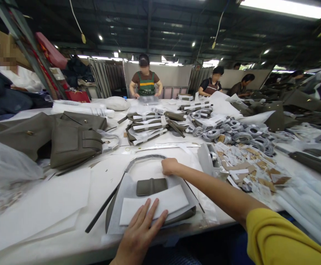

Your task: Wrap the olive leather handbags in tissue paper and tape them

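A grey-olive handbag (pixel 184 216) lies flat on the white table in front of me, with thin white sheeting over much of it. Fingers spread, my left hand (pixel 143 226) rests on a folded white padding sheet (pixel 171 200) across the bag's lower part. Just above that sheet, the bag's small front flap (pixel 152 187) shows. Beyond it arcs the plastic-wrapped handle (pixel 142 159). My right hand (pixel 170 166) is closed around the handle's right part; its fingertips are hidden. A dark narrow strap (pixel 101 210) sticks out at the bag's left side.
Olive bags (pixel 76 141) stand at left beside clear plastic (pixel 6 165) and white paper sheets (pixel 55 206). Wrapped straps (pixel 149 125), coiled straps (pixel 241 138) and small tags (pixel 248 165) heap across the middle and right. A co-worker (pixel 146 81) stands opposite.
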`<state>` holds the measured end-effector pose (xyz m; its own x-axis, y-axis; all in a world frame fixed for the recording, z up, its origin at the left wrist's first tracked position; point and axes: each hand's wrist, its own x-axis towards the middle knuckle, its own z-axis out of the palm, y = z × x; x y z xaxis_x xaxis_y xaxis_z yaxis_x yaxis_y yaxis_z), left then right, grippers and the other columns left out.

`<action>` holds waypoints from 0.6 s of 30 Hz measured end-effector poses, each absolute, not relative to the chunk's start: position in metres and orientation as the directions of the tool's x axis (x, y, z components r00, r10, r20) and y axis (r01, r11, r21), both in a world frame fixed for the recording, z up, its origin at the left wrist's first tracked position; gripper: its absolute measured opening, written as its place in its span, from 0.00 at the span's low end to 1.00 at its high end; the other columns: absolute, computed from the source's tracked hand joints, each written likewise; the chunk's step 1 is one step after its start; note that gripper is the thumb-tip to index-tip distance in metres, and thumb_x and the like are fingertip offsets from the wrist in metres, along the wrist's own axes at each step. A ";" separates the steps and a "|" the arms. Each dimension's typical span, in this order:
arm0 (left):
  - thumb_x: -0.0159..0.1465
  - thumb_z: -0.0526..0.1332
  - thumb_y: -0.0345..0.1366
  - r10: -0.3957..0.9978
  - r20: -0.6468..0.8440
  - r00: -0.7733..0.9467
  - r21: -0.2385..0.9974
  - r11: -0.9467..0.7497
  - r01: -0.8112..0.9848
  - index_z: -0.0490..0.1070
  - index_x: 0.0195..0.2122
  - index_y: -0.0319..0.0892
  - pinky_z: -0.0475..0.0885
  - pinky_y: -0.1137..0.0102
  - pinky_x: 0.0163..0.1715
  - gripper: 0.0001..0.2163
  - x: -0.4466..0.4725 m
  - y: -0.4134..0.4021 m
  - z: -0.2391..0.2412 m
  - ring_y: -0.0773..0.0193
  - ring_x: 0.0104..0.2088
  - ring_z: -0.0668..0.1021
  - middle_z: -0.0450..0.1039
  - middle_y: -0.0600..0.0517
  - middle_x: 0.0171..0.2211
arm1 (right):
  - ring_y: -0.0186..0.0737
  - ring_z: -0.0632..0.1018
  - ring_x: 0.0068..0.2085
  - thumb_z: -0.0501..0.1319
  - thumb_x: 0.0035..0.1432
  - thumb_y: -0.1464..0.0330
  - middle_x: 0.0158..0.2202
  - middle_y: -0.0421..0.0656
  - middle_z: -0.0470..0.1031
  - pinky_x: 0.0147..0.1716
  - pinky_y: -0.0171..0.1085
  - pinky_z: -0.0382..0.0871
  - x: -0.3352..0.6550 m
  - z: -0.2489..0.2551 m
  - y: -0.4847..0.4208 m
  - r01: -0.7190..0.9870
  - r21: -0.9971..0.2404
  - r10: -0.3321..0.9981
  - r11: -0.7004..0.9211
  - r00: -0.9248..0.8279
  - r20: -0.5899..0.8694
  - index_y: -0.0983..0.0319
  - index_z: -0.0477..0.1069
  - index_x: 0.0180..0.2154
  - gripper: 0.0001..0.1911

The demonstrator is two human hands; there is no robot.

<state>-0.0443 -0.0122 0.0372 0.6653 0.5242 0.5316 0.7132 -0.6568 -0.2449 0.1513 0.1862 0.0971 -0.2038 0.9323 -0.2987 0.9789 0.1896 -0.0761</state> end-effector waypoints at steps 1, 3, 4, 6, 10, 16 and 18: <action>0.72 0.45 0.30 0.516 0.538 0.666 -0.246 -0.660 0.710 0.55 0.68 0.53 0.71 0.63 0.56 0.24 -0.044 -0.012 0.037 0.53 0.64 0.65 0.60 0.50 0.66 | 0.54 0.81 0.46 0.69 0.50 0.67 0.43 0.56 0.80 0.42 0.47 0.75 0.153 0.097 0.190 0.980 -0.089 0.933 0.178 -0.197 -0.302 0.65 0.77 0.41 0.15; 0.71 0.46 0.29 0.520 0.547 0.656 -0.230 -0.659 0.716 0.55 0.67 0.54 0.71 0.63 0.57 0.24 -0.044 -0.012 0.037 0.53 0.64 0.65 0.60 0.51 0.66 | 0.50 0.80 0.47 0.66 0.56 0.64 0.45 0.53 0.80 0.45 0.48 0.75 0.158 0.097 0.196 0.981 -0.124 0.945 0.152 -0.181 -0.272 0.64 0.76 0.43 0.14; 0.71 0.46 0.29 0.530 0.550 0.646 -0.217 -0.656 0.723 0.55 0.67 0.54 0.71 0.63 0.57 0.25 -0.044 -0.012 0.036 0.54 0.64 0.65 0.60 0.51 0.66 | 0.50 0.79 0.49 0.64 0.58 0.63 0.47 0.53 0.79 0.47 0.48 0.74 0.161 0.098 0.199 0.979 -0.146 0.956 0.139 -0.171 -0.238 0.65 0.76 0.44 0.14; 0.71 0.46 0.29 0.544 0.558 0.627 -0.190 -0.651 0.735 0.56 0.67 0.54 0.70 0.63 0.58 0.25 -0.043 -0.013 0.035 0.53 0.64 0.65 0.61 0.51 0.66 | 0.51 0.77 0.53 0.60 0.62 0.65 0.51 0.56 0.77 0.50 0.49 0.72 0.165 0.098 0.205 0.974 -0.198 0.977 0.111 -0.143 -0.159 0.66 0.74 0.46 0.15; 0.72 0.44 0.32 0.548 0.576 0.606 -0.159 -0.653 0.741 0.57 0.67 0.55 0.68 0.63 0.59 0.23 -0.041 -0.013 0.032 0.53 0.65 0.65 0.61 0.51 0.66 | 0.47 0.82 0.41 0.56 0.65 0.67 0.40 0.56 0.81 0.43 0.42 0.75 0.161 0.096 0.222 0.933 -0.356 0.987 0.057 -0.106 -0.121 0.71 0.73 0.47 0.15; 0.71 0.45 0.29 0.539 0.559 0.630 -0.191 -0.655 0.731 0.55 0.67 0.55 0.70 0.63 0.57 0.24 -0.043 -0.011 0.033 0.54 0.64 0.66 0.60 0.51 0.66 | 0.42 0.83 0.41 0.58 0.67 0.61 0.50 0.52 0.78 0.45 0.40 0.76 0.162 0.108 0.211 0.826 -0.548 0.987 0.131 -0.163 -0.011 0.65 0.61 0.62 0.26; 0.71 0.46 0.29 0.529 0.552 0.645 -0.201 -0.666 0.719 0.55 0.68 0.54 0.71 0.63 0.56 0.25 -0.044 -0.010 0.034 0.53 0.64 0.66 0.60 0.50 0.66 | 0.43 0.80 0.48 0.62 0.64 0.63 0.55 0.49 0.76 0.51 0.39 0.72 0.171 0.118 0.180 0.797 -0.569 0.973 0.202 -0.231 0.022 0.61 0.66 0.60 0.25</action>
